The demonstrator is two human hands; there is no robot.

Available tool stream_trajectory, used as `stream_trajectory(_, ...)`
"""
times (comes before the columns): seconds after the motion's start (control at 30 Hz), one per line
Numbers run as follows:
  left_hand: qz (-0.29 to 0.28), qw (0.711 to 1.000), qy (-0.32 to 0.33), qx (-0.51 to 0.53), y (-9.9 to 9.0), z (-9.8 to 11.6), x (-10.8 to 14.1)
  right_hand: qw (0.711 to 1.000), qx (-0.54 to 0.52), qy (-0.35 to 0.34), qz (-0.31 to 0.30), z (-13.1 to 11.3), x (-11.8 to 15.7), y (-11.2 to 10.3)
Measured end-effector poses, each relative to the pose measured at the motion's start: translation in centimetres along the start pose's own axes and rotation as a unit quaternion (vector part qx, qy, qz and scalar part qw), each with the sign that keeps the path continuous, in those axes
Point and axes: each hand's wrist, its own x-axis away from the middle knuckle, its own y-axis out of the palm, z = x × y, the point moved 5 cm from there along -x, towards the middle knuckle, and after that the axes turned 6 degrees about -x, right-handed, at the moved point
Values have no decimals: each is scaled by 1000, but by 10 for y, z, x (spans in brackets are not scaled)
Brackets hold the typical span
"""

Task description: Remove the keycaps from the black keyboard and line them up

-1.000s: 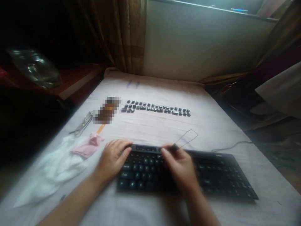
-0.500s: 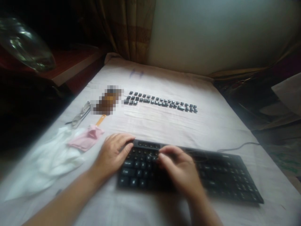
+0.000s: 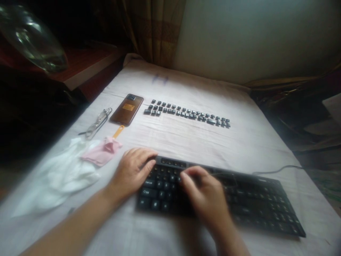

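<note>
A black keyboard (image 3: 255, 209) lies on a pale sheet, its left part uncovered between my hands. My left hand (image 3: 135, 169) rests at its upper left corner, fingers on the top edge and thumb beside the upper left keys. Over the left-middle keys is my right hand (image 3: 204, 186), its thumb and index finger brought together at a key; whatever is between the fingertips is too small to make out. Beyond the keyboard, loose black keycaps (image 3: 189, 116) lie in uneven rows.
Left of the keycaps lies a brown phone (image 3: 127, 110), with glasses (image 3: 98, 122) beside it. Nearer are a pink cloth (image 3: 102, 153), an orange-handled item (image 3: 118, 131) and a white cloth (image 3: 61, 176). A cable (image 3: 278, 168) runs right. A glass vessel (image 3: 34, 39) stands upper left.
The view has shifted slightly, so the objects appear a little further right. Both hands keep nearly the same place on the keyboard.
</note>
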Motion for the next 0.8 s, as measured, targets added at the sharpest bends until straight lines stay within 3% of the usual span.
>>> stream_trajectory(0.27,8,1000,6,-1,0,2,0,981,90,-174,-7,-20,-3,3)
stream_trajectory(0.57,9,1000,8,-2,2,2,1,953,116,-280,2,-28,-3,13)
stream_trajectory(0.8,10,1000,7,2,3,3,1,939,111,-324,40,-25,4,15)
